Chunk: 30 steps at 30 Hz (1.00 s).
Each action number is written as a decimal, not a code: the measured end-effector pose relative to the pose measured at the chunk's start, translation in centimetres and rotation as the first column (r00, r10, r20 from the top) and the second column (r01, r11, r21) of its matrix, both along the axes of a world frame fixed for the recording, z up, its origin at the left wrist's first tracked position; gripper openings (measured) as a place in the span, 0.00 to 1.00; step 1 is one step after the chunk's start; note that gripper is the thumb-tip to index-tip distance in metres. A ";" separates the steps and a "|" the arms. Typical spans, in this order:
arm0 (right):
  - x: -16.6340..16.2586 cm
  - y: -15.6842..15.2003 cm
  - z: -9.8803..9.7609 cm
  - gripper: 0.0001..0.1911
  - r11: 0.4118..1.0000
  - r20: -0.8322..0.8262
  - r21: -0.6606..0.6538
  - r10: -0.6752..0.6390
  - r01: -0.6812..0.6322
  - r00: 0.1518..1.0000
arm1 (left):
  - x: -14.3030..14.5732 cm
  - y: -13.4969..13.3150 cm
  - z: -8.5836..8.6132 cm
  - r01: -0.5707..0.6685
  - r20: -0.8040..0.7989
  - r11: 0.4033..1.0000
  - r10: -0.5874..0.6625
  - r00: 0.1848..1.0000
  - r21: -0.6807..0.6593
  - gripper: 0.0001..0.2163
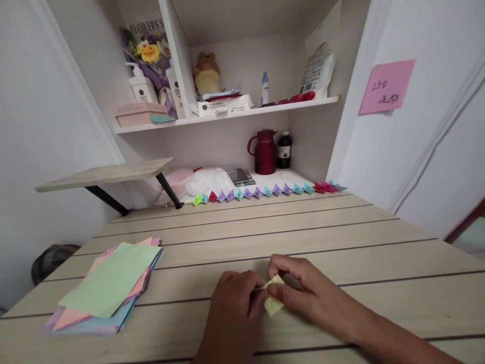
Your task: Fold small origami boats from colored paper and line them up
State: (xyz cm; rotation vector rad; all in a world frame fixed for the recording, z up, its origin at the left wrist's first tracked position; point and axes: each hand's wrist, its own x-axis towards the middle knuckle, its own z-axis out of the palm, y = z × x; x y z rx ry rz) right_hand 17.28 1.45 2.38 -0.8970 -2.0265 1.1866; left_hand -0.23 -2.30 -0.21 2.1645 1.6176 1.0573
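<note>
Left grip (235, 304): is closing its curled fingertips on the left tip of a yellow paper (274, 306).
Right grip (305, 286): is pinching that piece firmly, thumb lying across its face.
Yellow paper: is showing between both grips, over the tabletop (227, 247).
Paper stack (113, 280): is resting leftward, green sheet uppermost.
Folded row (258, 192): is lining the far edge.

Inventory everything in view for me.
Desk: one, light wood, foreground
Folded paper: one, yellow, front centre
Paper stack: one, multicoloured, desk left
Paper pieces: about sixteen, multicoloured, desk's back edge
Riser: one, light wood, desk's back left
Jug: one, dark red, lower shelf
Bottle: one, black, beside jug
Plush toy: one, brown-yellow, upper shelf
Sticky note: one, pink, right of shelves
Other shelf items: several, mixed colours, both shelves
Left hand: one, on folded paper
Right hand: one, on folded paper
</note>
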 end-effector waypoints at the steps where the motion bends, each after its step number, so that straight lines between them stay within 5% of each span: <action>1: 0.0 -0.2 0.2 0.11 0.997 0.029 0.079 -0.011 0.009 1.000 | 0.1 0.0 -0.1 0.011 0.002 1.000 -0.011 1.000 -0.008 0.05; 4: 0.1 -0.3 0.3 0.18 0.987 0.030 0.160 -0.024 0.019 0.999 | 0.5 -0.3 -0.4 0.039 0.017 0.999 -0.038 0.999 -0.024 0.05; 10: 0.6 0.1 0.4 0.17 1.000 -0.056 -0.002 -0.022 0.022 0.998 | 0.7 -0.5 -0.6 0.061 -0.015 0.991 -0.060 0.998 0.116 0.05; 14: 0.5 0.0 0.3 0.17 0.990 -0.131 -0.104 0.085 -0.098 0.988 | 0.3 -0.5 0.1 -0.039 0.009 0.982 0.038 0.999 0.183 0.04; 18: -0.3 0.1 -0.5 0.27 0.959 -0.197 -0.240 0.101 -0.148 0.975 | 0.3 -0.8 1.0 -0.158 0.099 0.983 0.149 0.984 0.095 0.03; 20: -0.7 0.3 -0.9 0.24 0.937 -0.288 -0.314 0.063 -0.156 0.956 | 0.5 -0.9 1.2 -0.162 0.161 0.986 0.154 0.975 0.033 0.05; 23: -0.9 0.7 -1.5 0.17 0.897 -0.401 -0.406 -0.002 -0.175 0.916 | 0.7 -0.8 1.2 -0.111 0.273 0.989 0.133 0.953 -0.093 0.08; 30: -0.1 1.1 -2.1 0.15 0.925 -0.265 -0.378 -0.067 -0.040 0.962 | 0.8 -0.5 1.6 0.056 0.417 0.964 0.060 0.907 -0.260 0.07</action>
